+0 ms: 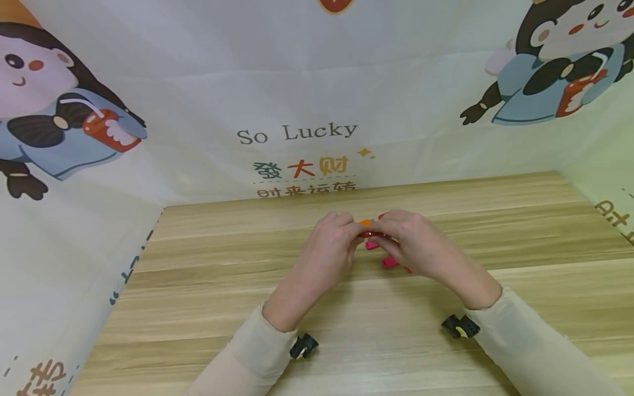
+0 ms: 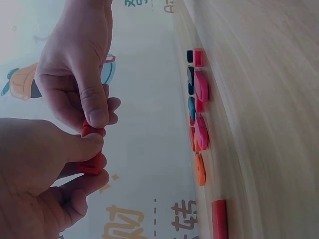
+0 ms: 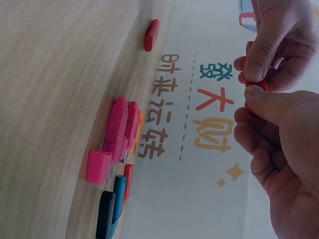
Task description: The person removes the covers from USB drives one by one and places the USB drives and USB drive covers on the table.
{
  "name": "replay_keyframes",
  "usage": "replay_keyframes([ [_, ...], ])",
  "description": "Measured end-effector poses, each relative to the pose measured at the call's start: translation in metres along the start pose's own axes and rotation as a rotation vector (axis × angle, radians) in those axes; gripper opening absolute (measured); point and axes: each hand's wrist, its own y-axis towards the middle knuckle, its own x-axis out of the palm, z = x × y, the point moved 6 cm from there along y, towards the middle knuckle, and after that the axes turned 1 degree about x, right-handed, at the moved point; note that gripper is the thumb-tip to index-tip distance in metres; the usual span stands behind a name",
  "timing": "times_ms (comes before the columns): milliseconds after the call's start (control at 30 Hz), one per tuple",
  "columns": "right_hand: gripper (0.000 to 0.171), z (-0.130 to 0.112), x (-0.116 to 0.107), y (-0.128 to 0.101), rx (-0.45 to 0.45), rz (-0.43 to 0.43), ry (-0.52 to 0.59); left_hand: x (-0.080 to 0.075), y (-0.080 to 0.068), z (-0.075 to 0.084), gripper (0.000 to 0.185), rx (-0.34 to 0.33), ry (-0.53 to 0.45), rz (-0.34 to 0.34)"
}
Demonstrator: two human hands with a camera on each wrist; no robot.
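Observation:
Both hands meet over the table and pinch one small red plastic piece (image 2: 91,166), long and marker-like, with a slot at one end. My left hand (image 1: 333,242) grips its body between thumb and fingers. At the other end, thumb and fingertips of my right hand (image 1: 413,236) hold it. Fingers cover much of the piece, and I cannot tell whether it is one part or two. Below the hands lie pink pieces (image 3: 116,130), a pink cap (image 3: 98,167), an orange piece (image 2: 200,169) and dark teal and black pieces (image 3: 105,214).
A separate red piece (image 3: 152,35) lies apart from the cluster on the wood-grain table (image 1: 208,308). Behind the table hangs a white printed cloth (image 1: 297,99), which also covers the sides. Small black wrist cameras (image 1: 304,346) sit at both sleeves.

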Motion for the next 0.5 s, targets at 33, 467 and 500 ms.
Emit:
replay_keyframes([
  [33,0.019,0.0002,0.0000,0.0001,0.006,-0.003,-0.003,-0.0002,0.0002,-0.0002,0.012,-0.007,-0.004,-0.006],
  [467,0.017,0.0017,0.0008,0.0013,0.053,-0.014,-0.008,-0.0047,0.0003,-0.0054,0.004,-0.039,-0.036,0.004],
  [500,0.017,0.0017,0.0005,0.0014,0.053,-0.011,-0.006,-0.0053,0.0003,-0.0057,0.004,-0.039,-0.038,0.008],
])
